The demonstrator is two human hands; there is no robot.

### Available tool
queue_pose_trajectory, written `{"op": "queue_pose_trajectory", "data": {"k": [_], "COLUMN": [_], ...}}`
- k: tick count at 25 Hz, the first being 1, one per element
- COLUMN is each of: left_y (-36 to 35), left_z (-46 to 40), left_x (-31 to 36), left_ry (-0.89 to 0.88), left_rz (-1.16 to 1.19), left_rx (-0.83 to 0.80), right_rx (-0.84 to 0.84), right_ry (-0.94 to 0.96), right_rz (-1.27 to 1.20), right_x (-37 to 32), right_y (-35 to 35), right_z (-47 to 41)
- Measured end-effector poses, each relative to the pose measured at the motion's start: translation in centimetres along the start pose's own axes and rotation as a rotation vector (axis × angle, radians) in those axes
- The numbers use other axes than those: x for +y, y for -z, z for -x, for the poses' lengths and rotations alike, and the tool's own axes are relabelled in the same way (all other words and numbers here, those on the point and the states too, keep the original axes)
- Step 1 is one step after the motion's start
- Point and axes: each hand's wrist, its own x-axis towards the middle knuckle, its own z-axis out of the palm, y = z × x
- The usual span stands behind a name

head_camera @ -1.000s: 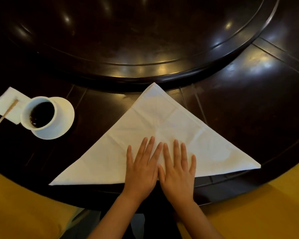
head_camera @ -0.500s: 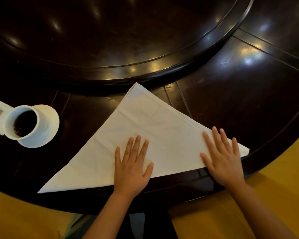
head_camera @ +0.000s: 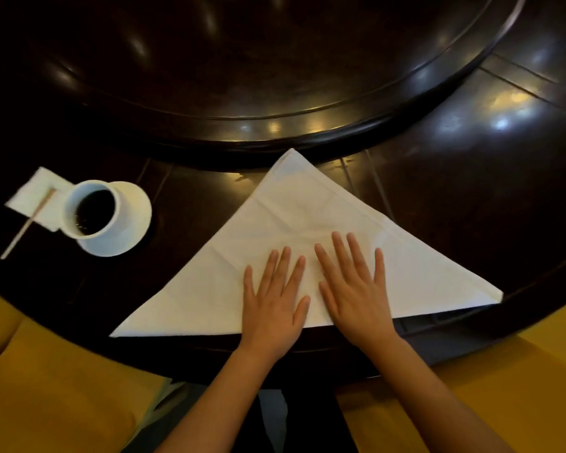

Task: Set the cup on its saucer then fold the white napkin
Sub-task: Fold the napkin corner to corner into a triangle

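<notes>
The worktop (head_camera: 471,165) is dark, shiny wood, with a big round raised part across the top of the frame and yellow seats along the bottom edge. I look down at it from above.

What has just changed: half a second ago my right hand (head_camera: 356,289) was far out at the right tip of the white napkin (head_camera: 307,223), pressing that corner. Now it is back in the middle, just beside my left hand (head_camera: 275,299), as it was a second ago. My left hand has stayed put near the long bottom edge. I think this means I have just smoothed the fold out to the right corner, so the first fold is pressed flat and the next fold can start.

Both hands lie flat on the cloth, palms down. The fingers (head_camera: 340,253) are spread open and straight; they grip nothing.

The napkin is in the middle of the frame, folded into a big triangle. Its point aims up at the round part, and its long edge runs along the bottom, close to the worktop's rim. It looks flat, with faint crease lines.

The cup (head_camera: 92,209) is at the left of the frame, full of dark drink, and it already sits on its saucer (head_camera: 134,230). That step looks done. A small paper napkin (head_camera: 33,197) with a wooden stir stick (head_camera: 27,225) lies just left of the cup.
</notes>
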Motion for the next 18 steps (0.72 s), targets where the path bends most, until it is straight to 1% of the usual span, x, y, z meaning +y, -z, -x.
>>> {"op": "queue_pose_trajectory", "data": {"k": [2,7,11,13,16,18], "left_y": [0.0,-0.5,-0.9,-1.0,-0.9,-0.8], "left_z": [0.7,4.4,7.5,8.2,8.7,9.8], "left_x": [-1.9,-8.5,-12.4,-13.2,-13.5,-13.4], "left_ry": [0.053,0.256,0.385,0.425,0.418,0.443], "left_rz": [0.014,0.068,0.110,0.118,0.140,0.138], "left_rx": [0.008,0.065,0.074,0.069,0.056,0.052], "right_rx": [-0.060,-0.071,-0.081,-0.089,-0.112,-0.125], "right_ry": [-0.017,-0.019,-0.022,-0.025,-0.041,-0.058], "right_rz": [0.001,0.015,0.021,0.021,0.002,-0.014], "right_x": [-0.6,-0.1,-0.2,-0.2,-0.5,-0.9], "right_y": [-0.8,-1.3,-1.3,-1.2,-0.8,-0.6], "right_z": [-0.5,-0.4,-0.4,-0.5,0.0,1.3]}}
